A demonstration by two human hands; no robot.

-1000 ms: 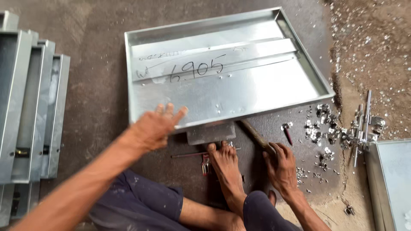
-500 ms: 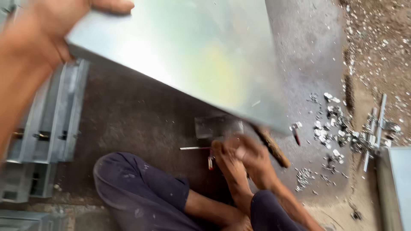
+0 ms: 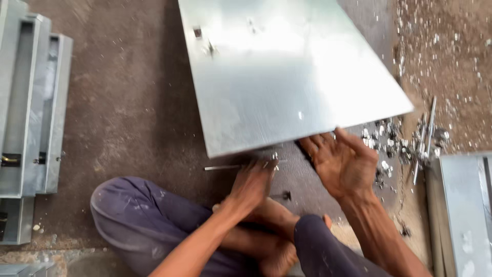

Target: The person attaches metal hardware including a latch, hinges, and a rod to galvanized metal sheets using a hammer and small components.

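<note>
Sheet metal panel [image 3: 287, 72] lay flat-side up on the floor [image 3: 128, 113], stretching away from the person. Its near edge sat just beyond the right hand [image 3: 344, 164], fingers spread and empty beneath the corner; the left hand [image 3: 253, 184], fingers apart, rested beside a thin rod [image 3: 223, 167].

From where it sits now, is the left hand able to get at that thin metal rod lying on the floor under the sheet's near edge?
Probably yes. The left hand rests on the floor beside the thin rod, with bare floor between them. The metal sheet overhangs just behind the rod, not over it.
</note>
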